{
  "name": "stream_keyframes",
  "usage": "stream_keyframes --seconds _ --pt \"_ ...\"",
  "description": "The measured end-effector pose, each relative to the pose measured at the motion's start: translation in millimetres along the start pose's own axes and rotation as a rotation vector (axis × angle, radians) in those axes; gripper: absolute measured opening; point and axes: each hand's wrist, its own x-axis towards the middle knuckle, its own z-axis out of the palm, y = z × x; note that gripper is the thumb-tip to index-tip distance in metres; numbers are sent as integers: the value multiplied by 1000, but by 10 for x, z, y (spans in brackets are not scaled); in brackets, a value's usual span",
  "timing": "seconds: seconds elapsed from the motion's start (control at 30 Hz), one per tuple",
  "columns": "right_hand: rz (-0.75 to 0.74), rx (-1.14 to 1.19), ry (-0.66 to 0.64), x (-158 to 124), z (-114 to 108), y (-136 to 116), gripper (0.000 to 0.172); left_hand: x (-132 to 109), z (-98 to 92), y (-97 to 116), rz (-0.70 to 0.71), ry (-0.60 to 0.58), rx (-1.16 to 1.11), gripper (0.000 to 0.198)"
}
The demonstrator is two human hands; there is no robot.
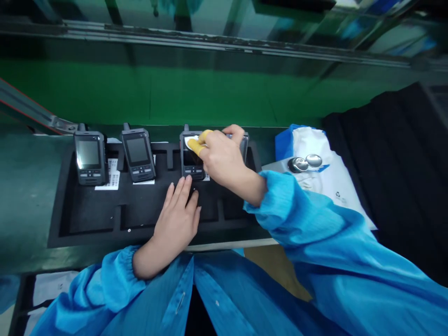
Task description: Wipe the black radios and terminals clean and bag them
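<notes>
Pinching a white patch point(191, 142) on the centre handset point(192, 167), the right hand point(224, 158) should press evenly; the flat, released left hand point(177, 219) steadies the tray point(91, 210).

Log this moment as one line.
left hand: flat on tray | right hand: pinches white piece on third handset | two other handsets untouched

2 handsets point(138, 155) L; 2 metal discs point(314, 160) on white bag point(336, 184).

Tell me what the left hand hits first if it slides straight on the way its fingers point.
Most likely the lower end of the third handheld device, just ahead of the left hand in the black foam tray; the right hand grips its top.
</notes>
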Motion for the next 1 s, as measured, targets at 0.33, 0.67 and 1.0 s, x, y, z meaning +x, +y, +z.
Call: stream_keyframes --seconds 0.33,0.67,1.0 --pt "120 -6 75 -148 105 468 33 7 49 -12 33 24 18 36" --pt "-35 134 -18 405 -116 -114 37 -171 -194 -271 -51 162 12 36" --pt "-265 139 -73 693 334 -578 41 -318 -231 -596 -126 111 123 51"
